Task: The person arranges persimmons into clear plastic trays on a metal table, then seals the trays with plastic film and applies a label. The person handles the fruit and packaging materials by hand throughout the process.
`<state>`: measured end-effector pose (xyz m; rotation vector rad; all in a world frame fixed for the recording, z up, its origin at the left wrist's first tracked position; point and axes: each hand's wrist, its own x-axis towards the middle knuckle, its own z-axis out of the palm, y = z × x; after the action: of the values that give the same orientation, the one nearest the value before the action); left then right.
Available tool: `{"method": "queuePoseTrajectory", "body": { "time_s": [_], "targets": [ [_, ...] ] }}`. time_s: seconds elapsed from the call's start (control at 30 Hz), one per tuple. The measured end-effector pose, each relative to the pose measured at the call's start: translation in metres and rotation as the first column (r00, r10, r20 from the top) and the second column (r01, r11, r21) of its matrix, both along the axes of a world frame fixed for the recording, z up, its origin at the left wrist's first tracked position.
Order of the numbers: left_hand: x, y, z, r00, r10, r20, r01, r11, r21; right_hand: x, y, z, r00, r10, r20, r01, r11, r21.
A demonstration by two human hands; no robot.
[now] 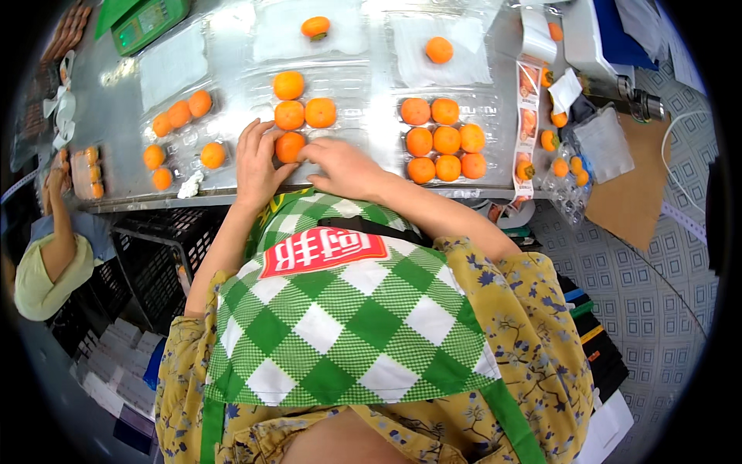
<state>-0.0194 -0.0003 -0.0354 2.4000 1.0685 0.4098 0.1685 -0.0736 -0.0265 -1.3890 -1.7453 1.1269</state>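
A persimmon (pixel 291 147) sits between my two hands at the table's near edge, in the front of a clear plastic tray (pixel 352 127). Around its left side curls my left hand (pixel 256 166), fingers bent over it and thumb below. My right hand (pixel 344 168) presses bent fingertips against its right side. Just beyond lie a persimmon (pixel 289 115) and another persimmon (pixel 320 113) side by side, with one more persimmon (pixel 288 85) behind them. My fingers partly hide the tray's near rim.
Right, a clear tray (pixel 483 116) holds several persimmons; left, another tray (pixel 185 139) holds several more. White-lined trays (pixel 174 66) stand farther back. A green scale (pixel 147 27) stands far left, a label strip (pixel 527 116) right. Another person's arm (pixel 58 209) reaches in at left.
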Motion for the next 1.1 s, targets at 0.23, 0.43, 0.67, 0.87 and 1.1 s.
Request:
{"method": "queuePoseTrajectory", "body": {
  "time_s": [0.23,0.43,0.67,0.87,1.1],
  "targets": [
    [0.0,0.002,0.007,0.998,-0.006,0.057,0.004,1.0,0.03,0.01,-0.003,0.0,0.971,-0.143,-0.193,0.042,0.893,-0.449],
    [0.01,-0.009,0.034,0.993,-0.027,0.116,0.025,1.0,0.015,-0.003,0.004,0.006,0.73,-0.407,-0.549,-0.003,0.801,-0.598],
    [0.02,-0.018,0.072,0.85,0.258,0.46,-0.027,0.892,-0.451,0.009,0.011,0.049,0.527,-0.388,-0.756,-0.113,0.85,-0.515],
    [0.016,-0.023,0.065,0.688,0.469,0.553,0.207,0.604,-0.769,0.016,0.007,0.055,0.438,-0.382,-0.814,-0.186,0.847,-0.498],
    [0.017,-0.027,0.066,0.648,0.615,0.45,0.243,0.393,-0.887,0.008,0.003,0.063,0.866,-0.305,-0.395,0.17,0.924,-0.342]
  ]
}}
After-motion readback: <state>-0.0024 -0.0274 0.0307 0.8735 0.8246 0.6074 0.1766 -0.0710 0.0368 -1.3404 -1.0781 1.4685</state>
